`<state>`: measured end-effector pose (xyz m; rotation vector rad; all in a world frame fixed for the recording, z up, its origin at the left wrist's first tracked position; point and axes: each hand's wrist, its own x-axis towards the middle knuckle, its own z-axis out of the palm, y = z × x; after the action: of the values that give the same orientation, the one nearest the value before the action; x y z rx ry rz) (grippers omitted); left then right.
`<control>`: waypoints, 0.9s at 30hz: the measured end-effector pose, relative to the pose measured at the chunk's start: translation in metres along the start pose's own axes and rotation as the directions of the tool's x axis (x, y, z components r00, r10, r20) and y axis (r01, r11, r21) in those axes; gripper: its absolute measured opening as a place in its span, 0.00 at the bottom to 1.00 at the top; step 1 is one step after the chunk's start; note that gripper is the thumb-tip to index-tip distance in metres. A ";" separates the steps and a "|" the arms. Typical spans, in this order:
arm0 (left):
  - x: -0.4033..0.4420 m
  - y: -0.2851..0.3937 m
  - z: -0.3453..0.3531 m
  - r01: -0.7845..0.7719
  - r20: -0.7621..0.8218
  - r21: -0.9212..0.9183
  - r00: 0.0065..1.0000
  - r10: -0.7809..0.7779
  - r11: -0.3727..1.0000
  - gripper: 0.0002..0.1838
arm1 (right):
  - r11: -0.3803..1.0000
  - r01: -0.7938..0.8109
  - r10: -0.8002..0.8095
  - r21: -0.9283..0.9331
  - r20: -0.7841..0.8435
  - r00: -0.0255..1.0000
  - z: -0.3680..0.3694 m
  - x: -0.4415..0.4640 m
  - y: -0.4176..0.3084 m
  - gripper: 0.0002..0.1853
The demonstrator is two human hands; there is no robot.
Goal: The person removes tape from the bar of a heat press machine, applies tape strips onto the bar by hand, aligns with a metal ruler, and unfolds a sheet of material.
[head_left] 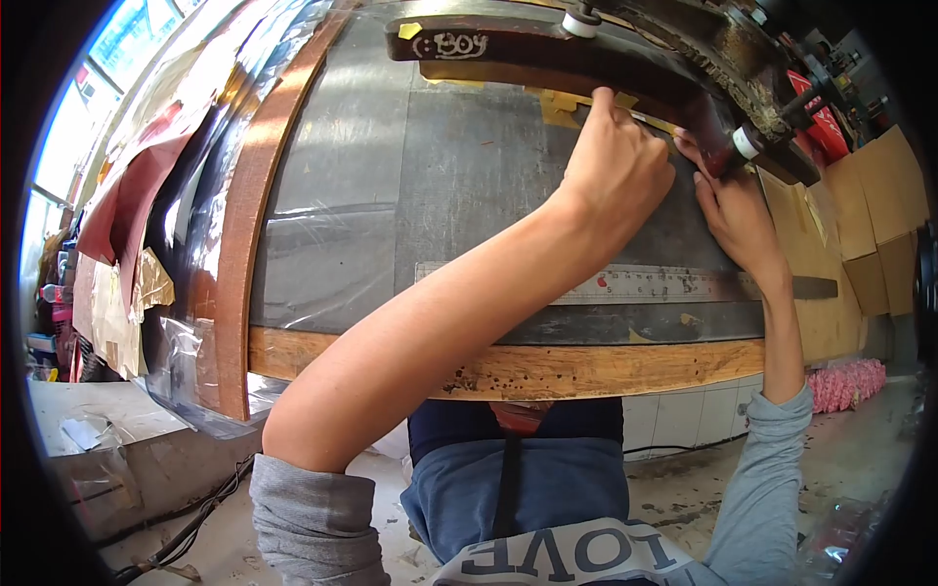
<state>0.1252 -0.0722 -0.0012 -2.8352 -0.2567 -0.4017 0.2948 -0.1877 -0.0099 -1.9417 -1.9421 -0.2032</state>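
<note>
yellow strip (657, 123), right in the thick of it, running between the two hands just below the near edge of that heavy dark bar (547, 61)! left hand (625, 156) up there with its fingers curled into a fist, thumb side pointing at the bar, and whether it pinches the strip, i cannot tell. over to the right hand (735, 210), close by the bar's right end and partly hidden by it: index finger reaching up beside the strip's end, thumb a little apart from it, the remaining fingers out of sight, so no call on what they grip. more yellow patches (561, 105) on the worktop (327, 195) just left of the fist. and look at the ruler (625, 285), lying nearer the body, both forearms crossing above it! wooden front edge (606, 371) runs nearest the person, a long brown strip (262, 186) borders the left side, plastic sheets bunch up beyond that, and cardboard (872, 195) stands off to the right.
</note>
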 end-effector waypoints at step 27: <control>0.011 -0.009 0.037 -0.034 -0.264 -0.407 0.961 -0.082 0.913 0.17 | 0.976 -0.112 0.119 -0.185 0.029 0.992 -0.004 -0.011 0.008 0.16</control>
<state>0.1431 -0.0519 -0.0297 -3.1248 -0.1650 -0.9499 0.3028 -0.1993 -0.0120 -2.1851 -1.8865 -0.3233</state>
